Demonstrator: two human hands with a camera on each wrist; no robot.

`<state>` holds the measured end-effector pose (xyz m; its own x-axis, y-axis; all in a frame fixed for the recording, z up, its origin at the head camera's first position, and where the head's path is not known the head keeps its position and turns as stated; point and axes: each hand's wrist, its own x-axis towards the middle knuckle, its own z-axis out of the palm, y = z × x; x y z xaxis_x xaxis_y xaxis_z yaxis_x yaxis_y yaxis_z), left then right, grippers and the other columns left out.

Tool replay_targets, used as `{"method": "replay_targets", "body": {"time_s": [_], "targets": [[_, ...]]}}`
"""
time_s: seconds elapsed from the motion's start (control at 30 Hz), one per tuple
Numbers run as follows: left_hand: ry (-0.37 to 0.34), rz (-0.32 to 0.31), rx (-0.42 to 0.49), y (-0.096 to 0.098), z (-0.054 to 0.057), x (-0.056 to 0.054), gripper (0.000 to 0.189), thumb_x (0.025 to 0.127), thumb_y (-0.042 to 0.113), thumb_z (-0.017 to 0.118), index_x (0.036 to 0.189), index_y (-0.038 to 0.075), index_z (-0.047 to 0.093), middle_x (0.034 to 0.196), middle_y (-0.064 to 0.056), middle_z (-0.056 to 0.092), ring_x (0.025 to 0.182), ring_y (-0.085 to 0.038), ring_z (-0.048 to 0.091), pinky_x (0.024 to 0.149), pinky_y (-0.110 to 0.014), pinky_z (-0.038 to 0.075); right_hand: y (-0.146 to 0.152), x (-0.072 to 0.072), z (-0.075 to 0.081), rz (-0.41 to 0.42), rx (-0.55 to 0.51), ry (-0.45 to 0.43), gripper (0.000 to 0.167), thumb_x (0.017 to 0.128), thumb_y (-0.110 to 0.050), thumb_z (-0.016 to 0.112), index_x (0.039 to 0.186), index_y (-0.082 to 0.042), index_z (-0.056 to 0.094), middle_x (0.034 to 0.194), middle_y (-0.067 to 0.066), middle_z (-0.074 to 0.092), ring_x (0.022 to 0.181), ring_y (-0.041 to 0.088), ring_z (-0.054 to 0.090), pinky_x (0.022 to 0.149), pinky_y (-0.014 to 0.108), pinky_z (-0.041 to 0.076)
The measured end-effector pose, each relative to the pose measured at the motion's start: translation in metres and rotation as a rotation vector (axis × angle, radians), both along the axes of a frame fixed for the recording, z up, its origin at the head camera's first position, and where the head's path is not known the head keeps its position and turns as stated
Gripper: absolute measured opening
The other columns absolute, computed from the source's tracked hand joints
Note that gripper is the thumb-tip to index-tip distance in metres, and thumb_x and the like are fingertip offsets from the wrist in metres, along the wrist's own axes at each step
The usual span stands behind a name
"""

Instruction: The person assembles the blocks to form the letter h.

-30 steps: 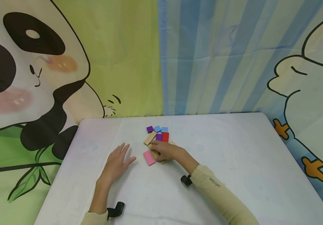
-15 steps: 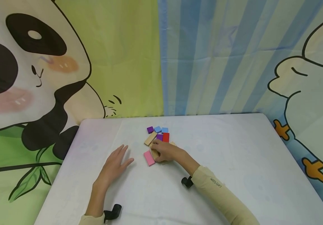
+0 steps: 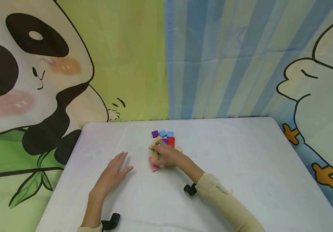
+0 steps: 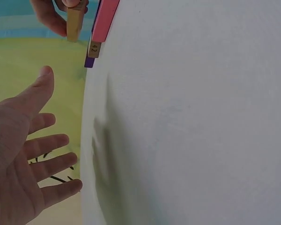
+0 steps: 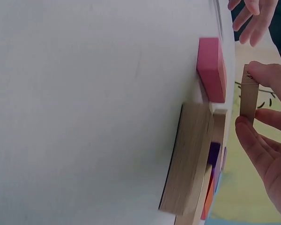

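Observation:
My right hand [image 3: 167, 154] pinches a plain wooden block [image 5: 249, 93] between thumb and fingertips. In the right wrist view that block is off the table, above the other blocks. Below it lies a pink block [image 3: 153, 165], partly covered by the hand and the held block in the head view. Another wooden block [image 5: 187, 159] lies nearby, mostly hidden behind the right hand from above. My left hand [image 3: 112, 172] hovers over the table to the left, fingers spread and holding nothing.
Behind the right hand lie a slanted wooden block [image 3: 154, 142], a red block [image 3: 171, 141], purple blocks [image 3: 155, 133] and blue blocks [image 3: 162, 133]. The white table [image 3: 236, 154] ends at a cartoon-printed curtain [image 3: 137, 64].
The right hand has raised the wooden block from among the others and shifted it slightly left, over the pink block. The left hand has drifted left and toward the body.

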<state>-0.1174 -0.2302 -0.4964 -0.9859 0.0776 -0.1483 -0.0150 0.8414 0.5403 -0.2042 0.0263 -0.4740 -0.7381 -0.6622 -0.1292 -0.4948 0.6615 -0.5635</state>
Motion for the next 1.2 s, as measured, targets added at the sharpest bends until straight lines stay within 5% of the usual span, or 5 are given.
{"method": "replay_targets", "body": {"time_s": [0.17, 0.53, 1.2], "targets": [[0.005, 0.007, -0.008, -0.009, -0.002, 0.006, 0.074, 0.093, 0.048, 0.059, 0.153, 0.018, 0.029, 0.159, -0.015, 0.027, 0.146, -0.039, 0.026, 0.113, -0.063, 0.027, -0.014, 0.009, 0.001, 0.055, -0.002, 0.027, 0.06, 0.084, -0.033, 0.074, 0.135, -0.01, 0.054, 0.134, 0.006, 0.047, 0.098, 0.011, 0.055, 0.084, 0.016, 0.051], [0.044, 0.0, -0.034, -0.029, -0.001, 0.018, 0.076, 0.092, 0.054, 0.056, 0.152, 0.014, 0.032, 0.156, -0.017, 0.031, 0.142, -0.042, 0.029, 0.109, -0.065, 0.03, -0.057, 0.028, -0.001, 0.204, 0.055, 0.154, 0.062, 0.083, -0.039, 0.075, 0.132, -0.007, 0.057, 0.129, 0.008, 0.051, 0.085, 0.004, 0.052, 0.072, 0.008, 0.045], [0.06, 0.018, -0.067, -0.046, 0.006, 0.028, 0.073, 0.094, 0.052, 0.055, 0.149, 0.008, 0.035, 0.154, -0.022, 0.032, 0.14, -0.046, 0.031, 0.106, -0.068, 0.032, -0.11, 0.047, -0.016, 0.221, 0.099, 0.196, 0.071, 0.079, -0.044, 0.078, 0.131, 0.0, 0.056, 0.119, 0.007, 0.052, 0.083, 0.003, 0.049, 0.073, 0.007, 0.044]]}}
